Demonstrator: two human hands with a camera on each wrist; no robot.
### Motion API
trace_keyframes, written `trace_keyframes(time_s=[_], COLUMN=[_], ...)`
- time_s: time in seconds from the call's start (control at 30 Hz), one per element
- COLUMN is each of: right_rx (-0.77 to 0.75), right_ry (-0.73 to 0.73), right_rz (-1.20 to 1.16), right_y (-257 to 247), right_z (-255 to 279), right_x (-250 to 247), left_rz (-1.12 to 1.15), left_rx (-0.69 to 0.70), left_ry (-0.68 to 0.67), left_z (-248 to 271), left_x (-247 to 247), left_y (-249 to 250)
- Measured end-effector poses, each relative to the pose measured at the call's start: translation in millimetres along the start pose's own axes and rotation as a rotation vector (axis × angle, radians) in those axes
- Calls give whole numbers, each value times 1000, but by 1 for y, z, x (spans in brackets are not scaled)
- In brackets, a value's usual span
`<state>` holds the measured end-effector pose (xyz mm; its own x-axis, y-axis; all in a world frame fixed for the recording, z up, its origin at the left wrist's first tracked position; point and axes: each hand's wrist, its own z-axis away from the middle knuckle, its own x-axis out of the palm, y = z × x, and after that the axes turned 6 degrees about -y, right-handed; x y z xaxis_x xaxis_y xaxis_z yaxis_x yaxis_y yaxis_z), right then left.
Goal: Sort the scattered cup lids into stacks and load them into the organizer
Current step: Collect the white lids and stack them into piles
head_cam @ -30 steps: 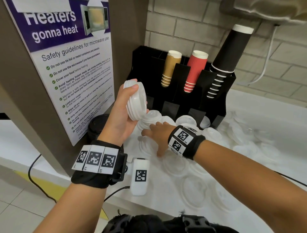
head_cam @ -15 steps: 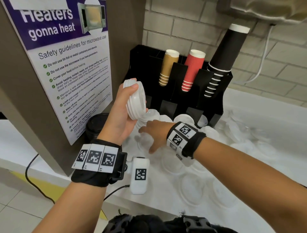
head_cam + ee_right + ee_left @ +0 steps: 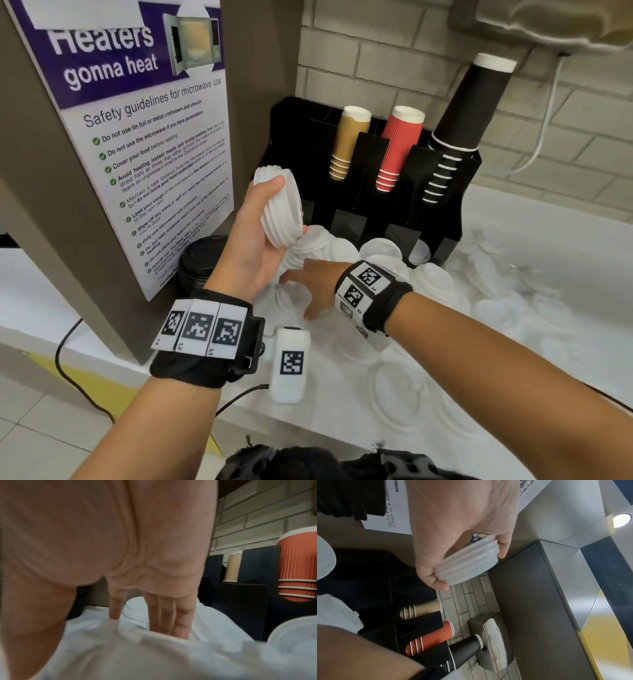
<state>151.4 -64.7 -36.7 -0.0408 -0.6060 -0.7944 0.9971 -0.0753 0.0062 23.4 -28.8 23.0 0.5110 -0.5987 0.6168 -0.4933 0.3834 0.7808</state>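
**Lids gathered one hand at a time at the cup station**

A person's left hand (image 3: 253,246) grips a short stack of white lids (image 3: 281,209) by its ribbed edges, thumb on one side and fingers curled round the other, holding it tilted in the air just in front of the black organizer (image 3: 445,192). Just below and to the right of that hand, the right hand (image 3: 315,284) reaches down with fingers (image 3: 164,612) straight and slightly spread, tips touching loose white and clear lids (image 3: 404,397) scattered on the tabletop (image 3: 308,431); it grips nothing that can be seen. More lids lie heaped beyond the right hand, against the organizer's lower slots, and well off to its right. Above them stand brown paper cups (image 3: 349,140), red ribbed cups (image 3: 397,147) and black cups (image 3: 462,120).

The lids look thin, light and springy, likely slick and prone to sliding on the tabletop or cracking if squeezed flat. The safer hold appears to be at the rim, lifted with fingertips, then nested onto the stack, which should be clasped across its edges so it does not fan apart.
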Motion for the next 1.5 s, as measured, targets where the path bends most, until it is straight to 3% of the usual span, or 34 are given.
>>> trace_keyframes(time_s=[0.23, 0.4, 0.57, 0.67, 0.83, 1.3, 1.37, 1.5], right_rx=[-17, -83, -242, -339, -376, -483, -440, -190], right_ry=[110, 358, 563, 695, 806, 832, 829, 842], right_rz=[-124, -508, -1106, -1247, -1259, -1193, -1218, -1119], right_y=[9, 34, 40, 28, 16, 6, 11, 26], right_z=[2, 38, 77, 88, 89, 92, 90, 63], right_x=[-7, -29, -20, -13, -7, -7, -12, -31], left_rz=[-36, -75, -150, -177, -185, -220, -193, -112], left_rx=[-17, 38, 27, -16, -74, -82, -52, 38], left_ry=[26, -12, -56, -66, -91, -75, -27, 94], left_z=[-3, -5, -3, -1, 1, 4, 3, -5], left_x=[0, -5, -3, 1, 7, 11, 8, -2], left_y=[-5, -5, -11, -15, -15, -19, -15, 8])
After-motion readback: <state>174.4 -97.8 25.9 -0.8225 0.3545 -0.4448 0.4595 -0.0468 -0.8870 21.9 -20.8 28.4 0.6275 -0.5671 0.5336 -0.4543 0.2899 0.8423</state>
